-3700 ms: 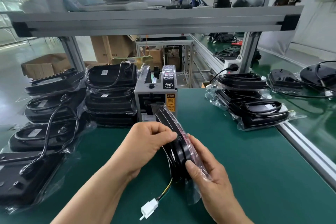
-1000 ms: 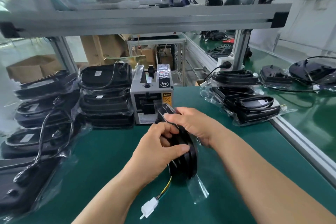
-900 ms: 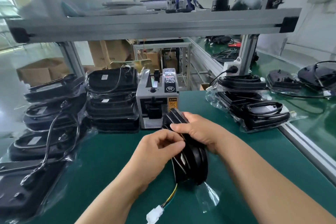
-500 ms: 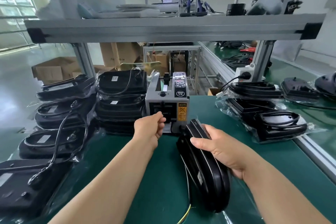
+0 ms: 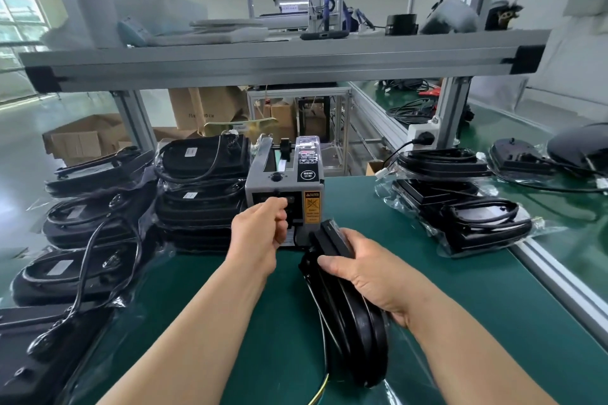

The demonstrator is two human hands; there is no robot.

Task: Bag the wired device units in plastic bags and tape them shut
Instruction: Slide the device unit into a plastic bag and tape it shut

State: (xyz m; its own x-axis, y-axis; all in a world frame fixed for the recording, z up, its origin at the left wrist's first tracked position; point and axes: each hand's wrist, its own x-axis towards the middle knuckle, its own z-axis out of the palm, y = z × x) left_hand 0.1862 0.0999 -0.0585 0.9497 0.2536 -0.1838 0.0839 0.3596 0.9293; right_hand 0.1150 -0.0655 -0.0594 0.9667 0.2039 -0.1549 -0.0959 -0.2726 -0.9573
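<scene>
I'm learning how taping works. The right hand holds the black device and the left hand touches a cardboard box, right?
No box: the head view shows the left hand at the tape dispenser. The right hand does hold the black device.

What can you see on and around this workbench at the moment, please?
tape dispenser: one, grey, back centre of the mat.
device unit: one, black, bagged, on edge, front centre.
left stacks of bagged units: several, black, left of the dispenser.
right pile of bagged units: several, black, right of the dispenser.
mat: one, green, covering the bench.
shelf: one, grey, overhead.
cardboard boxes: several, brown, floor behind.
left hand: fingers curled at the dispenser's outlet.
right hand: gripping the device unit.
</scene>
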